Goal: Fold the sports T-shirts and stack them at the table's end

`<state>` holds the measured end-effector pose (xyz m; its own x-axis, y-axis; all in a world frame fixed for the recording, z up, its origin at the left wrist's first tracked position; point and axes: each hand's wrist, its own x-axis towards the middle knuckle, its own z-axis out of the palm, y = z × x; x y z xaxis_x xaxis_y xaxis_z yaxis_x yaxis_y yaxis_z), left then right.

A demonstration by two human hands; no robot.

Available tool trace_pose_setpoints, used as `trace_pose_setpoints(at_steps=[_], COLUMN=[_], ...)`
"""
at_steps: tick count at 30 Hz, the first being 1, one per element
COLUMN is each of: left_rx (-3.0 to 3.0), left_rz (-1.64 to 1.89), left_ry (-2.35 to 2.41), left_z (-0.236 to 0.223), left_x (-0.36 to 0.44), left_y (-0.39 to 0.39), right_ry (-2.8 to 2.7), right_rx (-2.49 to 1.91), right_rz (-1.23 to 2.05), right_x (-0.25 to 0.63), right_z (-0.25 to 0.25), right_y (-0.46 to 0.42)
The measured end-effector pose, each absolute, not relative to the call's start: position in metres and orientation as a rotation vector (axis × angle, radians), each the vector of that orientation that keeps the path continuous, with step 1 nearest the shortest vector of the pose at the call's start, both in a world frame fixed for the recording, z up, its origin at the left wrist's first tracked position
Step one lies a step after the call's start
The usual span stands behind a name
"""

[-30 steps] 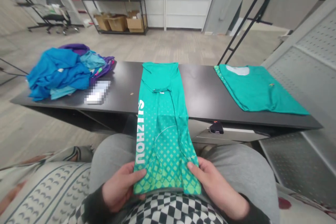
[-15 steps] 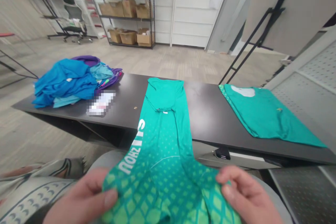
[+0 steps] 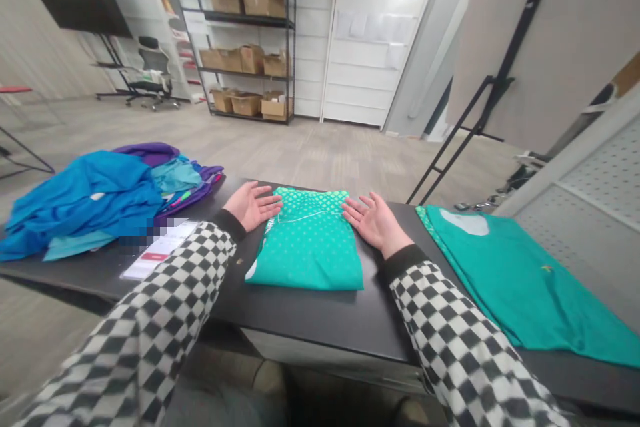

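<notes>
A folded teal jersey (image 3: 305, 247) with a dotted green pattern lies as a compact rectangle on the black table (image 3: 310, 310). My left hand (image 3: 251, 205) rests open at its far left corner, fingers spread, with the fingertips at the fabric's edge. My right hand (image 3: 375, 223) lies open at the far right corner, its fingertips at the edge too. Neither hand grips the cloth. Checked sleeves cover both forearms.
A second teal shirt (image 3: 515, 280) lies flat on the table to the right. To the left are a heap of blue and purple clothes (image 3: 85, 207) and a blurred sheet of paper (image 3: 157, 250). Perforated grey panels stand at the right.
The long strip of jersey that hung from the table to my lap is now a compact folded block on the table. Both hands have let go and moved to its far side.
</notes>
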<state>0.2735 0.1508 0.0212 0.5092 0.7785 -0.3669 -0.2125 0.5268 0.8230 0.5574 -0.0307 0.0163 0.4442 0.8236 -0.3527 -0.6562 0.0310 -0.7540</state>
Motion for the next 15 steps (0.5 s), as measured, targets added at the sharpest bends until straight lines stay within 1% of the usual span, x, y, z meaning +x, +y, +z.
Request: trace_pose_setpoints(at_steps=[2, 5, 9, 12, 15], left_rx=[0.841, 0.909, 1.105, 1.414, 1.740], left_rz=[0.635, 0.567, 0.652, 0.760, 0.813], left_ry=[0.793, 0.785, 0.729, 0.677, 0.624], left_z=[0.008, 0.006, 0.009, 0.010, 0.013], left_x=[0.269, 0.264, 0.260, 0.259, 0.260], left_y=[0.159, 0.164, 0.159, 0.147, 0.131], right_ry=[-0.260, -0.308, -0.340, -0.461, -0.795], right_rx=[-1.018, -1.013, -1.018, -1.075, -1.259], right_rz=[1.198, 1.241, 1.221, 1.051, 0.696], right_x=[0.566, 0.572, 0.574, 0.573, 0.563], right_z=[0.003, -0.001, 0.000, -0.001, -0.002], right_y=[-0.031, -0.029, -0.025, -0.025, -0.033])
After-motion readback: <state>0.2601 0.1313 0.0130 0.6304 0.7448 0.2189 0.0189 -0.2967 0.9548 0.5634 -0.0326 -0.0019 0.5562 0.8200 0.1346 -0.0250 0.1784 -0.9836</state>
